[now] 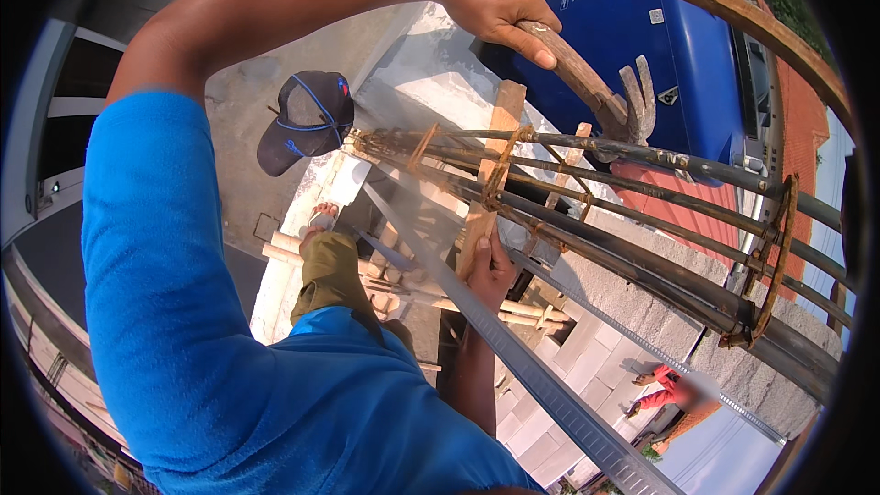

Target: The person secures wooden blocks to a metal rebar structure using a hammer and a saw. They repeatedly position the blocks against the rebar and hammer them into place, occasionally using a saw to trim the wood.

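My left hand (504, 11), raised at the top, is closed around the wooden handle of a claw hammer (576, 69). The hammer's metal head hangs just above the rusty rebar cage (632, 179), its claw pointing up. Lower down, my right hand (489, 268) grips the bottom end of a wooden board (507, 108). That board runs upright through the cage, crossing its bars beside a rusty tie ring. Some of the right hand's fingers are hidden behind the board.
A long metal strip (513, 353) slants across below my right hand. A dark cap (307, 122) sits by the bars' far left end. My foot (323, 216) stands on a narrow ledge. Behind the cage is a blue tank (632, 46). A person in red (674, 392) is down at lower right.
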The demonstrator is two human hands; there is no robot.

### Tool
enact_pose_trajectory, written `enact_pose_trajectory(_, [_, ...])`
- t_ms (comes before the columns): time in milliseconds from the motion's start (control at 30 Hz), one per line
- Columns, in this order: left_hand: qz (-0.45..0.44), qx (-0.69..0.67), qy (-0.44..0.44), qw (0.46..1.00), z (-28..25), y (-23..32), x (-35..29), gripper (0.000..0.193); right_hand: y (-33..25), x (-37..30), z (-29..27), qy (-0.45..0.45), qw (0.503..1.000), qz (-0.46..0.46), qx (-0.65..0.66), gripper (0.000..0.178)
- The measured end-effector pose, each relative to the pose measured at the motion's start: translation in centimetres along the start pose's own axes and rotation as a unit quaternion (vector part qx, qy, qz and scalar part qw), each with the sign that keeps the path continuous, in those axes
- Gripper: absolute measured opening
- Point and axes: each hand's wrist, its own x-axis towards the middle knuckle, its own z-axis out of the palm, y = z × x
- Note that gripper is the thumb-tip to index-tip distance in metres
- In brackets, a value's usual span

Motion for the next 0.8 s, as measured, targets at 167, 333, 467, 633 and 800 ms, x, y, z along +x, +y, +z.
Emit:
enact_pose_trajectory(167, [-0.043, 0.043, -0.150, 0.987, 0.9, -1.3, -1.9, 0.065, 0.1, 0.2, -0.1, -0.003, 1.000, -0.006, -0.008, 0.042])
enact_pose_trajectory(333, [0.021, 0.035, -0.022, 0.999, -1.0, -1.1, -0.8, 0.059, 0.1, 0.3, 0.1, -0.001, 1.000, 0.017, 0.009, 0.040])
enact_pose_trajectory(467, [-0.031, 0.107, -0.120, 0.987, -0.1, -0.7, -1.7, 0.060, -0.1, 0.4, 0.1, -0.001, 1.000, 0.001, 0.003, 0.040])
enact_pose_trajectory(633, [-0.022, 0.131, -0.094, 0.987, -0.5, -0.2, -2.1, 0.063, -0.2, 0.5, 0.8, -0.011, 1.000, -0.027, -0.007, 0.040])
enact_pose_trajectory(800, [-0.058, 0.150, -0.091, 0.983, 0.9, -0.4, -2.9, 0.063, -0.4, 0.5, 0.0, -0.020, 1.000, 0.014, 0.011, 0.041])
